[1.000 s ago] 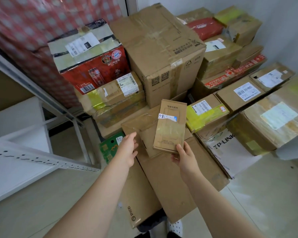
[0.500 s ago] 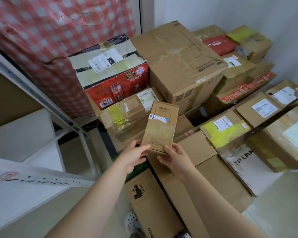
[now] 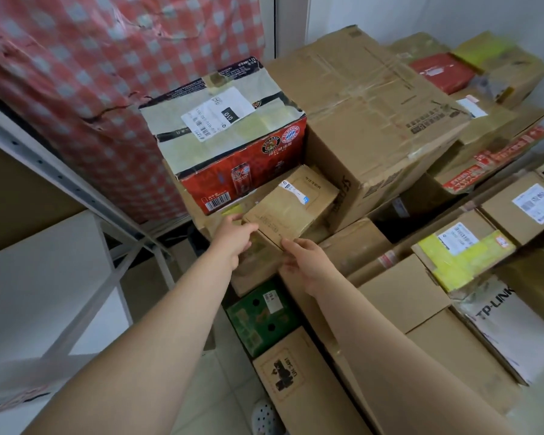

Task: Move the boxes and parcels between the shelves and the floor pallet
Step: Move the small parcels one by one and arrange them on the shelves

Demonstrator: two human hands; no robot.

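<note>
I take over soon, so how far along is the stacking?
Done: the red beer box and large carton sit piled with others. In hand: the left hand and right hand hold the small parcel between those two. Left: releasing it; other waiting parcels aren't visible.

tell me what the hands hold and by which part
A small parcel, by its near end: the left hand grips the near left corner, the right hand the near right corner.

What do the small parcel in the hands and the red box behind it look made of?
Small parcel: matte brown cardboard, likely under clear tape, given the sheen. Red box: printed cardboard, slightly glossy; creased edges and taped top suggest it.
</note>
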